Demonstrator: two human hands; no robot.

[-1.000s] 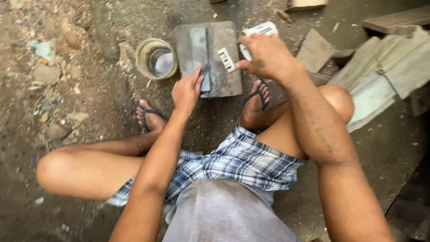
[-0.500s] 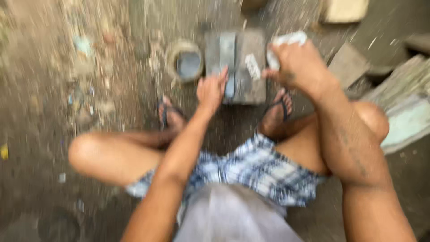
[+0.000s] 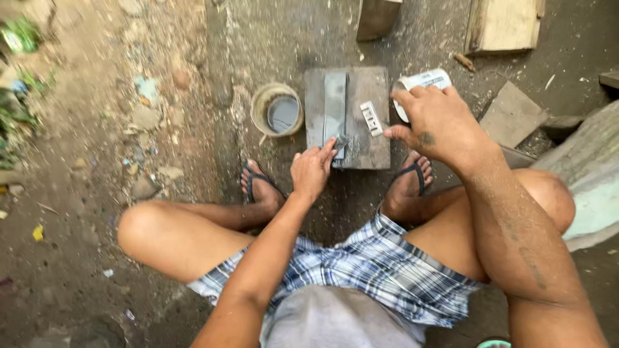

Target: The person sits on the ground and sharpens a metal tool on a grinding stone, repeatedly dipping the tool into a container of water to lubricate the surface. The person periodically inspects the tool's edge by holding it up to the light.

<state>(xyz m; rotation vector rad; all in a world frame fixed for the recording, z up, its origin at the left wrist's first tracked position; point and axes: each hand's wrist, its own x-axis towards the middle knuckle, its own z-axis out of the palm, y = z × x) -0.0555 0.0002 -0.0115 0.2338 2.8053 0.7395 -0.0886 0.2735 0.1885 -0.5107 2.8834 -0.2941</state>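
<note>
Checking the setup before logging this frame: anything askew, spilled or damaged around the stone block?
Nothing spilled or broken. The small pale rectangular piece lies loose and askew on the grey block. The left hand holds a small dark piece at the long sharpening stone; the right hand holds a white container.

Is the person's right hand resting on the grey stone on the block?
No, the right hand is raised beside the block holding a white container; only the left hand touches the grey stone.
</note>
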